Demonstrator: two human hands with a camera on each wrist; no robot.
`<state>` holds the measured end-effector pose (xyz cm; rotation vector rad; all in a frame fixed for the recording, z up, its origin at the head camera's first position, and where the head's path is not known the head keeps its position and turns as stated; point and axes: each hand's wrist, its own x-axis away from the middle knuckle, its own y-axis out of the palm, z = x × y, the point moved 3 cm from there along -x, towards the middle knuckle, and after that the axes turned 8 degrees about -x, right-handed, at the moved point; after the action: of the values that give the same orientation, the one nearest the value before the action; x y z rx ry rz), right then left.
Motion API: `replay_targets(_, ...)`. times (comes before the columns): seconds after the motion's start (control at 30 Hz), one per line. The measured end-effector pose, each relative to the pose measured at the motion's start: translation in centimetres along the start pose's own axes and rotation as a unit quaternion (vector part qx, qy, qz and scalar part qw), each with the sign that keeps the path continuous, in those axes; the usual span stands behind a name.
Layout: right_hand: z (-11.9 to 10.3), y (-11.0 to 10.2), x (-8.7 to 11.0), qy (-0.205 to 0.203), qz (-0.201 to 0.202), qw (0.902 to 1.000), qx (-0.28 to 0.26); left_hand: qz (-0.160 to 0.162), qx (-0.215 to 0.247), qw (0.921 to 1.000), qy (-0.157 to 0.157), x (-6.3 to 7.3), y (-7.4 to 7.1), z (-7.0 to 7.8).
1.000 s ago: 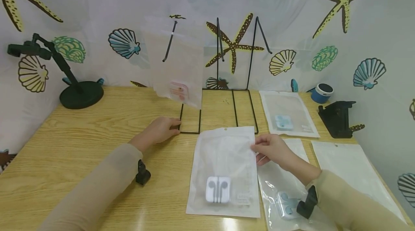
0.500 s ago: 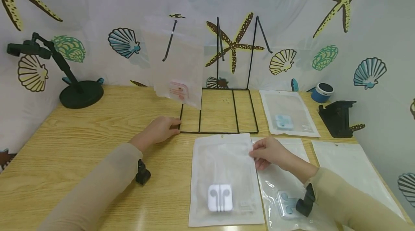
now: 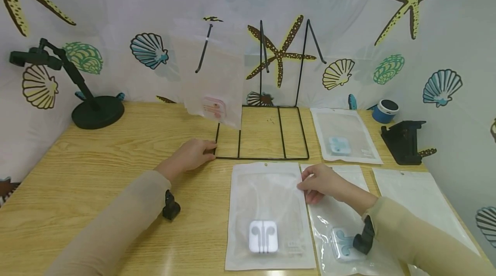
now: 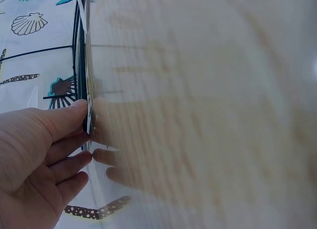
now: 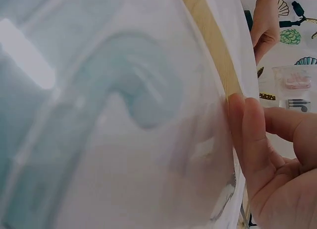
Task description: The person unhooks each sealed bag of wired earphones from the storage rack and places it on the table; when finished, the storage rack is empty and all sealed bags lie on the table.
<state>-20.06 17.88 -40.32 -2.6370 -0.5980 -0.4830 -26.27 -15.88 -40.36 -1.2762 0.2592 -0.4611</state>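
My left hand (image 3: 190, 155) pinches the front left corner of a black wire display rack (image 3: 261, 158); the left wrist view has its thumb and fingers (image 4: 69, 162) at a dark rod. My right hand (image 3: 323, 183) pinches the right edge of a white zip pouch (image 3: 267, 194) lying flat before the rack. White earphones in a clear case (image 3: 263, 236) show through its front. Under my right hand lies a second pouch (image 3: 345, 207) with light blue earphones (image 3: 345, 246). From the rack's left hook hangs a pouch (image 3: 221, 69) with pink earphones (image 3: 214, 109).
Two more hooks (image 3: 317, 43) stick out from the rack. Right of it lie another pouch (image 3: 342, 127) with a light blue item and a whitish pouch (image 3: 418, 198). A blue round speaker (image 3: 384, 111), a black stand (image 3: 404, 142) and a dark green folding stand (image 3: 97, 112) stand behind.
My right hand has drawn the pouch with white earphones slightly toward me, away from the rack, and it now lies flat. My left hand has stayed at the rack's corner.
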Motion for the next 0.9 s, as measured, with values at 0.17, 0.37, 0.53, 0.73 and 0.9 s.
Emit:
replay_targets(0.17,0.12,0.00,-0.13,0.003,-0.011,0.9999,0.007,-0.002,0.001,1.0000,0.001,-0.03,-0.04,0.07)
replay_targets(0.37,0.15,-0.02,-0.36,0.007,-0.012,0.9999,0.010,0.002,-0.001,1.0000,0.007,-0.06,-0.06,0.13)
replay_targets(0.53,0.08,-0.12,-0.45,0.014,-0.008,0.9997,0.021,0.001,0.004,1.0000,0.005,-0.10,0.02,-0.05)
replay_targets(0.73,-0.07,-0.30,-0.44,0.012,-0.007,0.9995,0.027,0.000,0.004,1.0000,0.007,-0.05,0.04,-0.07)
replay_targets(0.9,-0.22,-0.44,-0.34,0.010,-0.015,0.9996,0.024,-0.004,0.001,1.0000,0.003,0.03,0.01,-0.05)
